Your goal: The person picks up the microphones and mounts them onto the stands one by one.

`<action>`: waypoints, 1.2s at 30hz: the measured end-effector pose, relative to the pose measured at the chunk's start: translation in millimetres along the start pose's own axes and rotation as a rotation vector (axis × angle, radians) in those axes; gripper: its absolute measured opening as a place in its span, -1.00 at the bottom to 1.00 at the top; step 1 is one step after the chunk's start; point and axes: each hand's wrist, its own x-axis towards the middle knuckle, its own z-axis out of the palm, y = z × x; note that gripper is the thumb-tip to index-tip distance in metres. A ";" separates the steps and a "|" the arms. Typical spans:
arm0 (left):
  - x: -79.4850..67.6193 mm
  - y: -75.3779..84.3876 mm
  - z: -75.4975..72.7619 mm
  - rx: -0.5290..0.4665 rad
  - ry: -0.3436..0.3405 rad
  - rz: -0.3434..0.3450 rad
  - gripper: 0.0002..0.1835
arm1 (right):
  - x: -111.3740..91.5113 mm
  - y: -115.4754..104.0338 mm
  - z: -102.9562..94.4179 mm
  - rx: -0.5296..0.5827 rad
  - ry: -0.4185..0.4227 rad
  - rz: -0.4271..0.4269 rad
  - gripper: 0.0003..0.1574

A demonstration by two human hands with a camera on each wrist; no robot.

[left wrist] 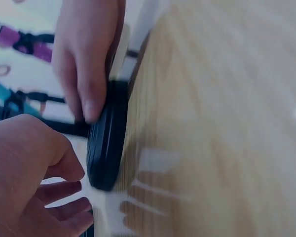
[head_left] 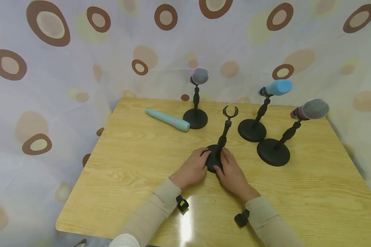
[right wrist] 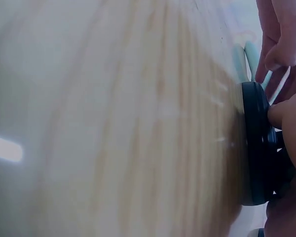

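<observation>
A black desktop microphone stand (head_left: 222, 141) with a round base and an unfilled C-shaped clip stands upright near the table's middle. My right hand (head_left: 235, 175) grips the base's right side, with the thumb on top and the fingers beside the pole. At the base's left edge, my left hand (head_left: 193, 169) is loosely bent; the left wrist view shows a gap between its thumb and fingers. In that view the round base (left wrist: 108, 138) is seen edge-on, flat on the wood. Behind and left lies a mint-green microphone (head_left: 167, 118).
Three other stands hold microphones: a silver-headed microphone (head_left: 200, 76) at the back, a blue-headed microphone (head_left: 279, 87) and a purple microphone with a silver head (head_left: 314, 109) to the right. The wooden table (head_left: 126, 171) meets a patterned curtain (head_left: 111, 68) at the back.
</observation>
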 end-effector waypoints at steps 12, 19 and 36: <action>28.6 -64.6 -39.0 0.025 0.153 -0.083 -0.48 | -2.9 1.0 0.8 0.015 -0.023 0.010 -0.16; 46.3 -98.0 -58.0 0.168 0.167 -0.142 -0.50 | -3.9 -0.9 0.7 0.022 -0.049 0.025 -0.16; 64.8 -126.8 -55.0 0.330 -0.099 -0.355 -0.45 | -3.8 0.8 0.9 -0.007 0.004 -0.018 -0.18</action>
